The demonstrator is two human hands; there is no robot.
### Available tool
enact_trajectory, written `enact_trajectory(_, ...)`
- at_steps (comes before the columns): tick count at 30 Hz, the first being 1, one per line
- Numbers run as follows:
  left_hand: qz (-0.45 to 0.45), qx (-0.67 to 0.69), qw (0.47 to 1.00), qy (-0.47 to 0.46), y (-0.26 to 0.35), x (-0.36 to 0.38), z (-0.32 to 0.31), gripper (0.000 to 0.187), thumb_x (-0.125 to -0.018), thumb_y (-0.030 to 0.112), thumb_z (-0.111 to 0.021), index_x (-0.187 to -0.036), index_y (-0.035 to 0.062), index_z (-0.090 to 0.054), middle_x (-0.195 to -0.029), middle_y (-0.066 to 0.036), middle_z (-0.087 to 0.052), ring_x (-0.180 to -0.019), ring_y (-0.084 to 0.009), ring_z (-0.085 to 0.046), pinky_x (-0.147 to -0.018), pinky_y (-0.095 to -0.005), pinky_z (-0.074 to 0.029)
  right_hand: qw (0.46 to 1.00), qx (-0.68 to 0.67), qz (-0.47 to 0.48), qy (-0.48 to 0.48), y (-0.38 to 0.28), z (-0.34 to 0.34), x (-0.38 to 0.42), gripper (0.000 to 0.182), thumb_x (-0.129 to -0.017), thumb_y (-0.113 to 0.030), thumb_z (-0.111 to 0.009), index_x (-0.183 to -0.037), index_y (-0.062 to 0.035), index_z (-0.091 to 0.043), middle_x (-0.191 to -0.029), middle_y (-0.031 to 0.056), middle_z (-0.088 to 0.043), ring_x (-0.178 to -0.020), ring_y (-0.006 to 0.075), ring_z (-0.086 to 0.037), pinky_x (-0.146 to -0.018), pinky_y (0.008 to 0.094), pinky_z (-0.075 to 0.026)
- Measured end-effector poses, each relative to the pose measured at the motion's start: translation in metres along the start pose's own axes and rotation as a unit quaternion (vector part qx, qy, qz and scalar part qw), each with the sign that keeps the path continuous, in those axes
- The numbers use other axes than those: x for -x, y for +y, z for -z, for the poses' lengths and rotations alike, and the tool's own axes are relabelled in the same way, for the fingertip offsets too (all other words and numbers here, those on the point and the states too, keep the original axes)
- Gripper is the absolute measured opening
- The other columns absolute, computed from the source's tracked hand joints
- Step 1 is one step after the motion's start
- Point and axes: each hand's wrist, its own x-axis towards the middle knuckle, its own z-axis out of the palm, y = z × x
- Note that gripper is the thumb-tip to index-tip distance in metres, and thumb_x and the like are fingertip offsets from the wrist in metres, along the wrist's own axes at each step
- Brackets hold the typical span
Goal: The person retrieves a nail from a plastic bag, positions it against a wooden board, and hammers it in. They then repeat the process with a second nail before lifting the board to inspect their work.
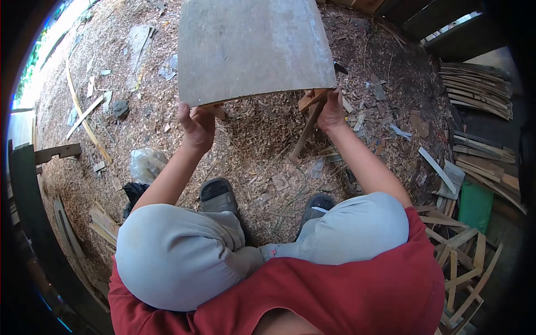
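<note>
A thin, greyish wooden panel (pixel 254 50) with slightly curved edges is lifted in front of me, with wooden strips under its near corners. My left hand (pixel 198 129) is closed on the near left corner, thumb at the edge. At the near right corner my right hand (pixel 333 114) grips the panel and the wood strip (pixel 312 99) below it. A long wooden handle (pixel 305 135) slants down beside the right hand. Past the panel's right edge pokes a dark curved metal tip (pixel 340 68), which looks like a hammer claw. Most of the panel's underside is hidden.
Wood shavings and scraps cover the ground (pixel 262 184). A clear plastic bag (pixel 147 164) lies left of my feet. Stacked wooden slats (pixel 477 89) and a green object (pixel 475 207) are at the right, above slatted wooden frames (pixel 458 273). A dark post (pixel 39 218) stands at left.
</note>
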Motion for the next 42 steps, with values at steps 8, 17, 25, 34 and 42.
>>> enact_trajectory(8, -0.043, -0.037, 0.998, 0.031, -0.013, 0.003, -0.011, 0.095, -0.088, 0.08, -0.058, -0.15, 0.0095, -0.053, -0.137, -0.013, -0.067, -0.129, -0.0295, -0.061, -0.11, -0.0461, -0.044, 0.999, 0.016, -0.035, 0.02, 0.002, 0.021, 0.01, 0.101, -0.069, -0.086, -0.083, -0.126, -0.0076, -0.058, -0.103, 0.0032, -0.065, -0.094, 0.0156, -0.065, -0.08, 0.0328, -0.055)
enact_trajectory(17, -0.063, -0.006, 0.997, 0.042, -0.016, -0.011, 0.014, 0.083, -0.096, 0.073, -0.048, -0.151, 0.0111, -0.054, -0.143, -0.013, -0.065, -0.131, -0.0306, -0.06, -0.112, -0.0477, -0.044, 0.994, -0.008, -0.074, -0.079, -0.012, 0.037, 0.005, 0.082, -0.094, -0.074, -0.068, -0.142, -0.0084, -0.055, -0.12, 0.0076, -0.069, -0.106, 0.0187, -0.069, -0.089, 0.0337, -0.058)
enact_trajectory(25, -0.052, 0.07, 0.988, 0.131, 0.031, -0.011, 0.003, 0.086, -0.094, 0.079, -0.04, -0.142, 0.0113, -0.061, -0.12, -0.013, -0.071, -0.106, -0.0309, -0.065, -0.098, -0.0502, -0.05, 0.988, 0.066, 0.001, -0.139, -0.056, -0.041, 0.011, 0.026, -0.112, -0.036, -0.06, -0.109, -0.0117, -0.052, -0.085, -0.0052, -0.052, -0.076, 0.0065, -0.051, -0.07, 0.024, -0.042)
enact_trajectory(34, 0.006, 0.119, 0.988, 0.099, 0.082, 0.018, -0.027, 0.085, -0.095, 0.08, -0.032, -0.11, 0.0064, -0.07, -0.092, -0.011, -0.064, -0.094, -0.0302, -0.061, -0.092, -0.0478, -0.048, 0.969, 0.17, 0.114, -0.137, -0.109, -0.112, 0.013, 0.029, -0.103, -0.021, -0.077, -0.095, -0.0126, -0.05, -0.084, -0.0048, -0.051, -0.073, 0.0059, -0.048, -0.071, 0.0265, -0.044)
enact_trajectory(42, 0.031, 0.169, 0.983, 0.06, 0.081, 0.036, -0.007, 0.085, -0.093, 0.081, -0.033, -0.108, 0.007, -0.071, -0.094, -0.01, -0.066, -0.092, -0.0293, -0.06, -0.092, -0.0492, -0.047, 0.966, 0.206, 0.084, -0.135, -0.118, -0.144, 0.025, 0.035, -0.101, -0.031, -0.08, -0.095, -0.0113, -0.052, -0.079, -0.0035, -0.052, -0.071, 0.008, -0.05, -0.068, 0.0289, -0.045)
